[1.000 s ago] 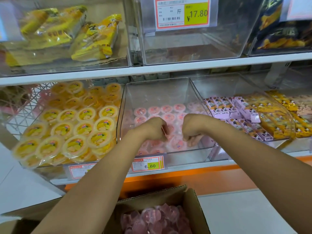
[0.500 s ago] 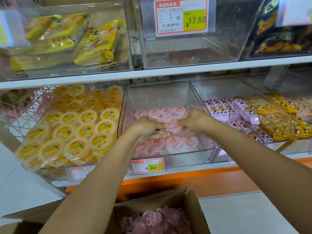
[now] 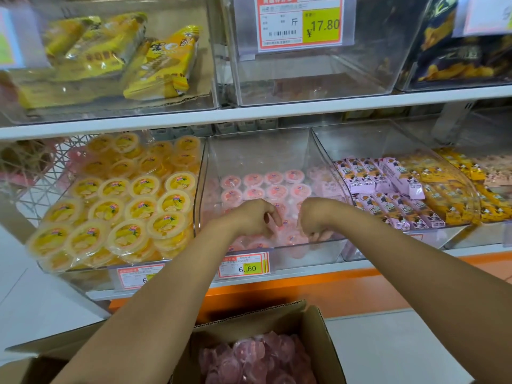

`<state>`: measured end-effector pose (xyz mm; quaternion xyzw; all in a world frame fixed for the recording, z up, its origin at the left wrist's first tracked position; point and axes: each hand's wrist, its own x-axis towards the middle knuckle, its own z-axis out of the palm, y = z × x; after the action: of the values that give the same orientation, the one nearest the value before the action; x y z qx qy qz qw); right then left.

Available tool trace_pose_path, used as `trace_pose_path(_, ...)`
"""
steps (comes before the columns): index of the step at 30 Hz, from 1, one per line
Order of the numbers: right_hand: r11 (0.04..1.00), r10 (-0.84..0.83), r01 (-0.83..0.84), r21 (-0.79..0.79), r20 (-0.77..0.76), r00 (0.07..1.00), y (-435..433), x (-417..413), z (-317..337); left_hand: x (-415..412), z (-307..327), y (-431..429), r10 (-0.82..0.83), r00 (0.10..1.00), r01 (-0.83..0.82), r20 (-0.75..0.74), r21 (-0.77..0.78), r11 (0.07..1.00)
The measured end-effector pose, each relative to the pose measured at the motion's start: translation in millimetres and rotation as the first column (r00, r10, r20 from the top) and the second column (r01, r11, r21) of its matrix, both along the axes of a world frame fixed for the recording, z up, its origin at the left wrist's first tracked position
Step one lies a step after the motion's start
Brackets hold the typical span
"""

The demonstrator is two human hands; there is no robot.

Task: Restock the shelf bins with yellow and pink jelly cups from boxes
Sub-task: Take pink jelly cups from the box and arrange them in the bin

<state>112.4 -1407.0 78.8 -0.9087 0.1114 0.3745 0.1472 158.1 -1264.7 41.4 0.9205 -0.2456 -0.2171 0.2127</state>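
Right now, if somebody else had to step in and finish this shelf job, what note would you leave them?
Hands: the left hand and right hand are both in the middle bin, fingers curled down over the pink jelly cups. Whether either grips a cup is hidden.
Done: the yellow jelly cups fill the bin to the left.
Left: the middle bin holds only a low layer. The cardboard box below has more pink cups to move up.

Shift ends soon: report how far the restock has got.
Done: yellow jelly cups fill the left bin. In hand: left hand and right hand reach among the pink jelly cups in the part-full middle bin. Left: the box holds spare pink cups.
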Motion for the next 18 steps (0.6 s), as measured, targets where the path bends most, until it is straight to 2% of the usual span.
trace_pose_path(3, 0.992, 0.081, -0.083, -0.091, -0.027, 0.996, 1, 4, -5, 4, -4, -5, -0.027, 1.000, 0.027, -0.001, 0.001, 1.000)
trace_pose_path(6, 0.986, 0.125, -0.126, -0.111, -0.014, 0.992, 0, 6, -9, 8, -6, -7, -0.047, 0.999, 0.047, -0.004, 0.005, 0.999)
trace_pose_path(10, 0.996, 0.082, -0.073, -0.049, 0.195, 0.977, -9, 7, -22, 13, -5, -9, -0.051, 0.998, 0.051, -0.032, 0.022, 0.998)
trace_pose_path(11, 0.997, 0.073, -0.069, -0.025, 0.171, 0.983, -8, 7, -22, 14, -5, -10, -0.046, 0.998, 0.047, -0.033, 0.021, 0.999)
trace_pose_path(14, 0.992, 0.084, -0.083, -0.098, 0.007, 0.996, -2, 11, -22, 13, -4, -14, -0.039, 0.998, 0.040, -0.040, 0.005, 0.999)
trace_pose_path(18, 0.992, 0.074, -0.067, -0.106, 0.065, 0.995, 0, 12, -21, 9, 0, -13, -0.040, 0.999, 0.038, 0.023, 0.074, 0.997)
